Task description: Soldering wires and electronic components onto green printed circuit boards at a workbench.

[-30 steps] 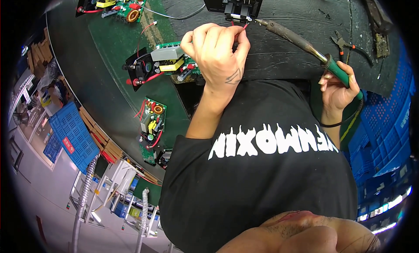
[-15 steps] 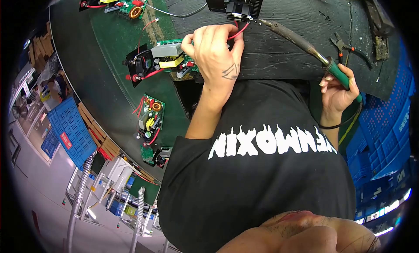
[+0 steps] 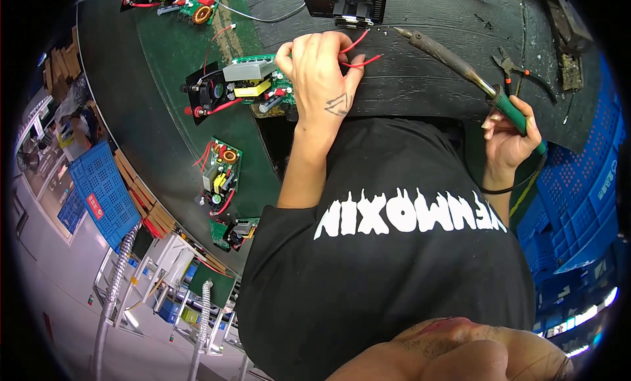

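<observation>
My left hand [image 3: 321, 75] is closed over the right end of a green circuit board [image 3: 284, 92] with yellow and grey parts. The fingers hide that end and the exact grip. Two red wires [image 3: 363, 62] come out between thumb and fingers, their tips pointing right and up. One tip lies close to the lower edge of a black panel [image 3: 318, 2] carrying a black socket block [image 3: 355, 6]; whether it touches cannot be made out. My right hand [image 3: 511, 134] grips the green handle of a soldering iron [image 3: 453, 62], its tip a little right of that block.
Pliers [image 3: 509, 66] lie right of the iron on the black mat [image 3: 420, 85]. Further circuit boards [image 3: 222, 174] sit on the green bench at left, with another [image 3: 197, 3] at far left. A blue crate [image 3: 578, 203] stands at right. Dark metal pieces [image 3: 570, 36] lie far right.
A red wire that reached the socket block's terminal has come away, and two separate wire tips now show. The iron's tip sits slightly further from the block. My left hand keeps its place on the board.
</observation>
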The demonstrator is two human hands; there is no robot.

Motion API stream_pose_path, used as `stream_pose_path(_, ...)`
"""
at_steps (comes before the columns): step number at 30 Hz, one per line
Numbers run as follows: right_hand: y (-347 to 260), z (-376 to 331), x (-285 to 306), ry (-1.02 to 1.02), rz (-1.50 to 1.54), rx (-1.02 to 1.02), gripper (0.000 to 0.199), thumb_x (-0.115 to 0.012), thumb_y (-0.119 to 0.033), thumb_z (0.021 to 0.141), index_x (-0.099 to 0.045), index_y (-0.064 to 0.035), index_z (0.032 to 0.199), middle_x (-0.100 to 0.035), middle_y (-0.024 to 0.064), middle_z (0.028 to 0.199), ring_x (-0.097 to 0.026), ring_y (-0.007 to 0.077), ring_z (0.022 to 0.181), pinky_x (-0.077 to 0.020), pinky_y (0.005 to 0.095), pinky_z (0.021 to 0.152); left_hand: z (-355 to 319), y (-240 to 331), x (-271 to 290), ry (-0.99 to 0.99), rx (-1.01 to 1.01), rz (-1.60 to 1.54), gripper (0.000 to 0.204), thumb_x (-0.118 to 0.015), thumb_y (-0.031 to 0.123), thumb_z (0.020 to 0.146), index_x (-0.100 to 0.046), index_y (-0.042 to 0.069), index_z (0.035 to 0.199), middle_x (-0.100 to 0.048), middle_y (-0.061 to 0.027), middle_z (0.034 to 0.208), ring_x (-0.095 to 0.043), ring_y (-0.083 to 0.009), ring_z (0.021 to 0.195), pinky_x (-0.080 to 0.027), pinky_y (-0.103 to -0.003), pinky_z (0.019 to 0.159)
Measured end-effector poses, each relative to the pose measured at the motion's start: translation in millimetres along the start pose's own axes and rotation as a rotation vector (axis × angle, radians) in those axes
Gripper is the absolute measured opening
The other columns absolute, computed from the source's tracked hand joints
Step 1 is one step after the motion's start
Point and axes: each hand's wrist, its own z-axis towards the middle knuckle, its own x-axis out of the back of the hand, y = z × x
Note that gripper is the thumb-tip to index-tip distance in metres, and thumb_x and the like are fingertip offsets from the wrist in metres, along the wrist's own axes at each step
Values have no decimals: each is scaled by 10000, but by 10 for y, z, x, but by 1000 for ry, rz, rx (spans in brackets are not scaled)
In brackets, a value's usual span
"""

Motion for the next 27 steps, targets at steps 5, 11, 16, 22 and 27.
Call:
stream_pose_path(5, -50, -14, 33, -1, 5, 7, 532, -337, -375, 921, -582, 56, 1113, -638, 197, 710, -609, 263, 522, -486, 298, 444, -25, -6, -43, 199, -100, 20, 360, -754, 81, 682, -600, 68, 1008, -585, -27, 869, -543, -236, 859, -360, -364, 851)
stream_pose_path(11, -112, -11, 66, -12, 17, -1, 531, -336, -377, 923, -582, 52, 1115, -636, 197, 701, -605, 265, 519, -483, 299, 442, -132, 59, -1, 336, -171, 13, 210, -787, 66, 647, -674, 82, 824, -583, -32, 864, -565, -218, 793, -414, -347, 737)
stream_pose_path(16, -102, 17, 83, -34, -3, 4, 535, -336, -405, 922, -604, 5, 1138, -629, 168, 735, -591, 256, 538, -456, 285, 420, -170, 37, -45, 325, -271, -78, 189, -762, 51, 649, -682, 63, 820, -612, -29, 857, -574, -211, 802, -451, -331, 678)
stream_pose_path(22, -135, 58, 30, -40, 4, 6, 536, -347, -414, 917, -606, 5, 1128, -628, 169, 740, -587, 258, 527, -454, 284, 419, -108, 74, -7, 218, -326, -50, 214, -759, 20, 656, -686, 29, 857, -666, -54, 856, -605, -239, 777, -483, -335, 693)
stream_pose_path(27, -196, 175, -206, -93, 2, 39, 531, -356, -414, 911, -611, 3, 1117, -631, 170, 746, -584, 260, 526, -451, 288, 419, -167, 73, -27, 231, -307, -42, 212, -758, 19, 662, -684, 31, 860, -672, -62, 867, -620, -248, 819, -499, -337, 730)
